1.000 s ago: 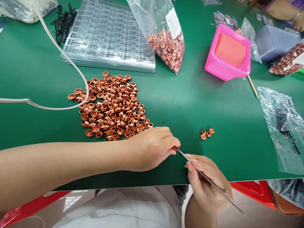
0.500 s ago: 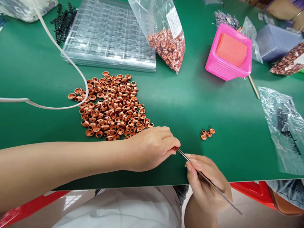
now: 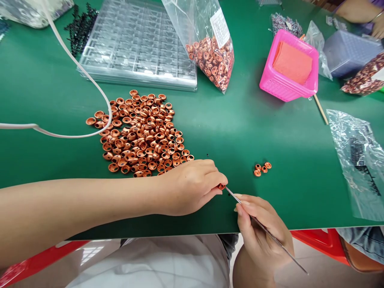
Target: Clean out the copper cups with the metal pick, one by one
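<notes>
Between the thumb and fingertips of my left hand (image 3: 198, 186) a small copper-coloured cup with holes (image 3: 221, 186) is pinched, mostly covered by the fingers. My right hand (image 3: 264, 228) grips a thin metal rod-like tool (image 3: 274, 236) much like a pen. The tool's tip meets the cup's edge; whether it sits inside a hole I cannot tell. Left of and beyond my left hand spreads a heap of the same copper cups (image 3: 144, 136). Several more cups (image 3: 262, 169) lie in a small group beyond my right hand. Tiny black bits dot the table near the tool.
A clear compartment tray stack (image 3: 141, 44) stands behind the heap, beside a bag of copper cups (image 3: 213, 60). A white cable (image 3: 90, 78) crosses the left side. On the right are a pink basket (image 3: 288, 88), a clear plastic bag (image 3: 357, 160) and another person's arm (image 3: 357, 14).
My right hand and the tool have shifted very slightly right and down. My left hand stays in place, still pinching the cup.
</notes>
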{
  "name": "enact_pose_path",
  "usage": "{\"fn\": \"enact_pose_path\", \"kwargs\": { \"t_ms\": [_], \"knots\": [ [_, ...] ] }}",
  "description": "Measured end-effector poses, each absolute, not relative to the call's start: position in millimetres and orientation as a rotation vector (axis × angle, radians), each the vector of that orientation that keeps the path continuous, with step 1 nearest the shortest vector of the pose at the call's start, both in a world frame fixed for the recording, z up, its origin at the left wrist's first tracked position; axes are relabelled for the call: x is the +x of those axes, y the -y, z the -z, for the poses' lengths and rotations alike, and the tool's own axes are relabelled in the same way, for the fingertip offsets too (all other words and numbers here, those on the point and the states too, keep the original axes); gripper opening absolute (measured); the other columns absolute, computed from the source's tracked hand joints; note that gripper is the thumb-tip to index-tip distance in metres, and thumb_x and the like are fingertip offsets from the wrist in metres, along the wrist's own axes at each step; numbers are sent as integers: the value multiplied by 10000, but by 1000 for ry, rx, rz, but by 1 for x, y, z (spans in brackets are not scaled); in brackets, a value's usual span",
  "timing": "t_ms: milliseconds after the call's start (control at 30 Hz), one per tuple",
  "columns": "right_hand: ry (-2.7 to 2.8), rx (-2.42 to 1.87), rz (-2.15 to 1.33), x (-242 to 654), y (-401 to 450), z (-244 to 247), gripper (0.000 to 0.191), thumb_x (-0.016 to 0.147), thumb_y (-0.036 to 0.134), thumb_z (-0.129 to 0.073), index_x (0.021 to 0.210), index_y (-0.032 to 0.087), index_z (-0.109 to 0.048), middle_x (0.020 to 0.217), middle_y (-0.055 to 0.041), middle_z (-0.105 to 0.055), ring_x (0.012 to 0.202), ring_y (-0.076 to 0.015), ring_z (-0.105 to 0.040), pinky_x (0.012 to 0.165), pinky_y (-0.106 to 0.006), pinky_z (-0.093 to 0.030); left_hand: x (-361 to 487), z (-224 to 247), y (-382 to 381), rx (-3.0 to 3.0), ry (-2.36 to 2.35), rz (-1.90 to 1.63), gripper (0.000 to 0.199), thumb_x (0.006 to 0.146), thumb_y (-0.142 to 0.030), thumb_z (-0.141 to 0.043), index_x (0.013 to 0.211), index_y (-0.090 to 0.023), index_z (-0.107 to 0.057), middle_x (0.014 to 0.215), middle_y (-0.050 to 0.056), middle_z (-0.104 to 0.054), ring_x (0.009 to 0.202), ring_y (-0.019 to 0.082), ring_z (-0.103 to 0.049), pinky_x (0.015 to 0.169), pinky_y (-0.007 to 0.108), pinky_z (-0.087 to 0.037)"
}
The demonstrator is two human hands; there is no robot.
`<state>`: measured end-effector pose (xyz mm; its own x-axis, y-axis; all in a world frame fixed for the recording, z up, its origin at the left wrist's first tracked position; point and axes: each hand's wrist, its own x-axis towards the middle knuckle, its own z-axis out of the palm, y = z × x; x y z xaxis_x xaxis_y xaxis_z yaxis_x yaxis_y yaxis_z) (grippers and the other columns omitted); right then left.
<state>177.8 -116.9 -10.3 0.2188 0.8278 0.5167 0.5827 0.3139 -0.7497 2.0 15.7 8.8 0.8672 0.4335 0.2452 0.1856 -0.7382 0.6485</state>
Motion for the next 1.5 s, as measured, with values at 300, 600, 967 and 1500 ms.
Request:
{"fn": "enact_pose_path", "kwargs": {
  "t_ms": [300, 600, 967, 1500],
  "knots": [
    [1501, -1347, -287, 180, 114, 8, 447, 711, -79, -640, 1064, 194, -657, 933, -44, -724, 827, -186, -710, 625, -306, -595, 2, -10, -15, 2480, -420, -529, 188, 944, -126, -467, 955, -99, -652, 778, 70, -621, 741, 177, -531, 686, 294, -457],
    [1494, -1346, -299, 177, 114, 9, 447, 715, -79, -640, 1068, 196, -654, 940, -40, -725, 828, -181, -707, 635, -319, -602, 3, -9, -14, 2533, -417, -558, 195, 949, -137, -464, 918, -108, -654, 743, 63, -614, 727, 175, -534, 695, 296, -470],
    [1464, -1350, -302, 177, 116, 9, 437, 721, -77, -634, 1062, 194, -667, 956, -46, -728, 841, -187, -709, 621, -313, -588, 3, -9, -15, 2476, -440, -562, 135, 935, -131, -494, 943, -121, -629, 778, 51, -618, 732, 163, -536, 652, 271, -432],
    [1518, -1359, -352, 181, 117, 10, 460, 714, -76, -633, 1085, 196, -653, 980, -53, -726, 869, -191, -709, 653, -308, -591, 2, -9, -18, 2343, -415, -485, 141, 943, -127, -475, 994, -132, -607, 846, 60, -632, 786, 174, -541, 716, 284, -434]
  ]
}}
